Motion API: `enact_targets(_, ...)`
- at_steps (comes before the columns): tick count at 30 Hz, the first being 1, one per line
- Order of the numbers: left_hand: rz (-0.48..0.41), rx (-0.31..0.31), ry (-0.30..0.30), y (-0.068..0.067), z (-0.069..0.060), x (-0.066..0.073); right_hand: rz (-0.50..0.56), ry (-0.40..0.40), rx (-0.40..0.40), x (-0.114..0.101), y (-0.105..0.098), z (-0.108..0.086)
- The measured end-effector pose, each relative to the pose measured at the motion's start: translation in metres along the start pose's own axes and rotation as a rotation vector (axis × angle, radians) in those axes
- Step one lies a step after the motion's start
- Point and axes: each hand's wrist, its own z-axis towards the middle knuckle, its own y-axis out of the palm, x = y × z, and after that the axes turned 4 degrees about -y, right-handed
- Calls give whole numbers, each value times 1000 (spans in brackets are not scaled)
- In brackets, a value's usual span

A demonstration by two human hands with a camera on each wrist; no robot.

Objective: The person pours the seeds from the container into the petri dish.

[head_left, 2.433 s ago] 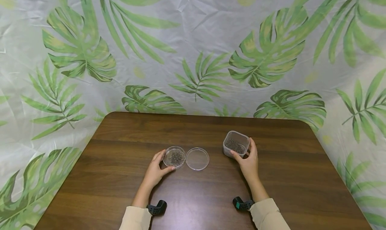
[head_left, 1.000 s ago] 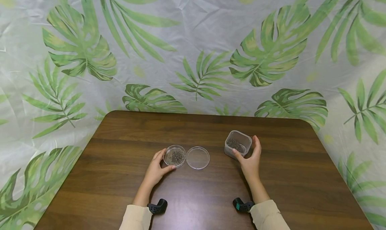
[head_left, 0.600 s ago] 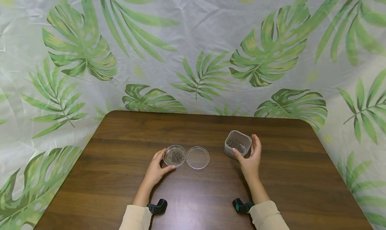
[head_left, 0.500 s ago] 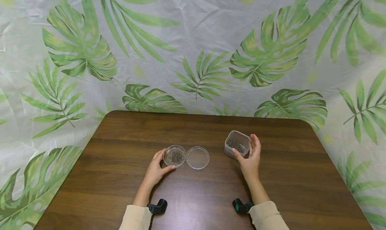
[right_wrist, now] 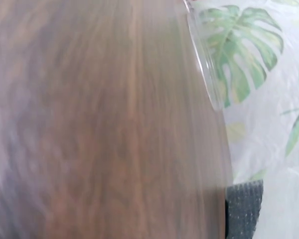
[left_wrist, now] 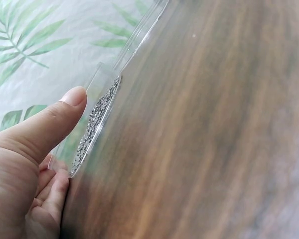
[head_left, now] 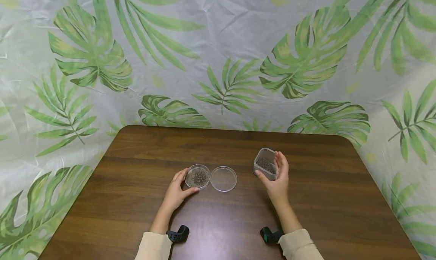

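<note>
A round clear dish (head_left: pixel 191 172) with dark granules (head_left: pixel 199 178) stands at centre-left. My left hand (head_left: pixel 177 192) grips its left side, thumb on the near rim; in the left wrist view, the left hand's (left_wrist: pixel 30 164) thumb and fingers lie on either side of the dish (left_wrist: pixel 94 124). A square clear container (head_left: pixel 260 156) holding similar granules (head_left: pixel 264 164) stands to the right. My right hand (head_left: pixel 277 180) is at it, thumb by the near side and fairly straight fingers along the right side. Firm contact cannot be told. The right wrist view shows the container (right_wrist: pixel 289 199), with no hand.
An empty round clear dish or lid (head_left: pixel 223 179) lies just right of the granule dish, also seen in the right wrist view (right_wrist: pixel 204 64). The brown wooden table (head_left: pixel 218 146) ends at a leaf-print cloth (head_left: pixel 225 33).
My right hand has shifted left around the container, its fingers now in front of the container's right part. The container has barely moved. My left hand and both round pieces stay put.
</note>
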Motion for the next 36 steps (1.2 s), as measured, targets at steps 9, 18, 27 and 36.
enact_targets(9,10,-5,-6,0,0,-1,45,-13,-74,-5,9,-5)
enact_targets(18,11,-1,7,0,0,-2,50,18,-173,-6,17,-9)
enact_targets(27,8,-2,-2,0,0,0,-20,99,-320,-6,21,-14)
enact_targets(36,9,-8,-7,-1,0,0,-37,151,-385,0,24,-18)
